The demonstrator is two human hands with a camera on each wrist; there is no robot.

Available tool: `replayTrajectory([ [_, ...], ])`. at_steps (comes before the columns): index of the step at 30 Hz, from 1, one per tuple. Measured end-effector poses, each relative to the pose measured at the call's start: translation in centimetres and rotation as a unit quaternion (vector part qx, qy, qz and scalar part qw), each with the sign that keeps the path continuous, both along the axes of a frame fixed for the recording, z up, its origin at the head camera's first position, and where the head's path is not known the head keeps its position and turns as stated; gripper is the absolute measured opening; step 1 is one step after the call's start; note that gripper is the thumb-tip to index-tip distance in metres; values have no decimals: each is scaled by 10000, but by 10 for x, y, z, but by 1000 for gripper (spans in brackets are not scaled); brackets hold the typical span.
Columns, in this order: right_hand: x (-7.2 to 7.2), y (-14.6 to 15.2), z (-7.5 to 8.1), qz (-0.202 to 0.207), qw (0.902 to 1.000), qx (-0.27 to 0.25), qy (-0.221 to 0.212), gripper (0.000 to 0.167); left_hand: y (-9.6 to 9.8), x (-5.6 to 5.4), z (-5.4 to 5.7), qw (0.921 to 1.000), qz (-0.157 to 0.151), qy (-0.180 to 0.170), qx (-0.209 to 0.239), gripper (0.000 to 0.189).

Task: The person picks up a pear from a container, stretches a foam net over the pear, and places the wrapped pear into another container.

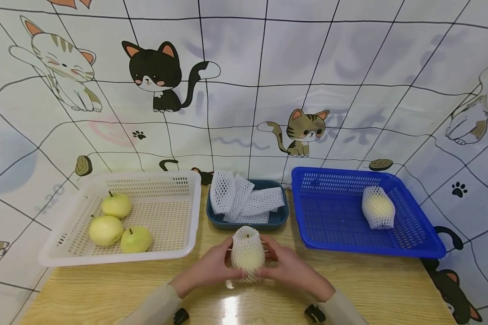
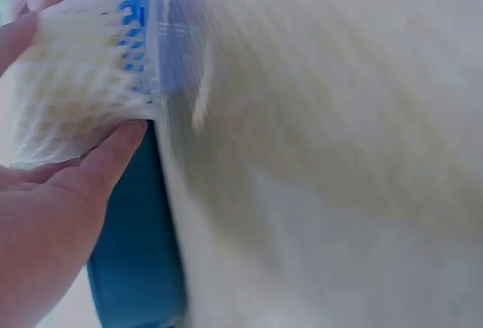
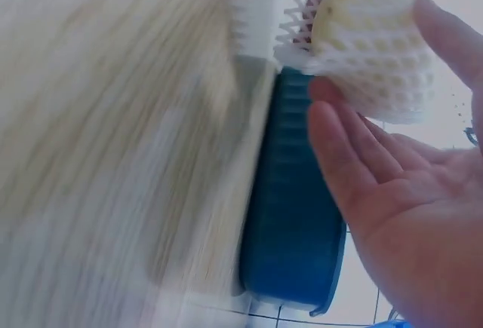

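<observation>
Pear (image 1: pixel 250 258) in a foam mesh sleeve (image 1: pixel 242 238) is standing between the left hand (image 1: pixel 213 265) and right hand (image 1: pixel 286 265), both gripping its sides; light, even finger pressure is probably serving best for straightening the sleeve without tearing

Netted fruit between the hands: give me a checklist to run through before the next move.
1. Net around the held fruit: ok, it covers the sides.
2. Left hand on it: ok, thumb in front.
3. Right hand on the opposite side: ok.
4. Room in the blue basket: ok, one netted fruit lies at its right.
5. Spare nets: ok, several in the teal tray.
6. Bruises under the net: cannot tell.
</observation>
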State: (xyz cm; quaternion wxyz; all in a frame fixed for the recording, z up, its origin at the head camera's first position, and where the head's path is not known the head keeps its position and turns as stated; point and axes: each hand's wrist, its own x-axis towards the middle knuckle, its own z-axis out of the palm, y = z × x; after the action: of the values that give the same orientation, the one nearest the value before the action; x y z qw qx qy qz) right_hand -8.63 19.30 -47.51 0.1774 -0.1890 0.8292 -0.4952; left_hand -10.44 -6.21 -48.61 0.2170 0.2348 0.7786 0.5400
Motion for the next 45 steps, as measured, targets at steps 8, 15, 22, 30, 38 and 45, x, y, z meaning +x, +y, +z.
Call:
replayTrajectory([
  [8,6,3,8,-622,9890,-1276,-407,62,-4,7,4,9713,401,-1675,1642,89],
  [15,7,7,4,-244,9736,-807,2120,58,2,8,7,9446,707,-2338,2194,71],
  [22,7,4,1,-325,9288,-44,3690,53,13,9,9,9233,750,-2638,2690,67],
  [30,4,-2,-1,-474,8966,-325,4391,43,32,12,10,8949,1256,-2704,3320,67],
  [38,6,-1,-2,-185,8930,-443,4475,15,43,11,11,8897,1768,-2361,3484,63],
  [45,12,3,0,-214,9264,-307,3747,33,44,13,9,9134,1690,-1940,3155,65],
])
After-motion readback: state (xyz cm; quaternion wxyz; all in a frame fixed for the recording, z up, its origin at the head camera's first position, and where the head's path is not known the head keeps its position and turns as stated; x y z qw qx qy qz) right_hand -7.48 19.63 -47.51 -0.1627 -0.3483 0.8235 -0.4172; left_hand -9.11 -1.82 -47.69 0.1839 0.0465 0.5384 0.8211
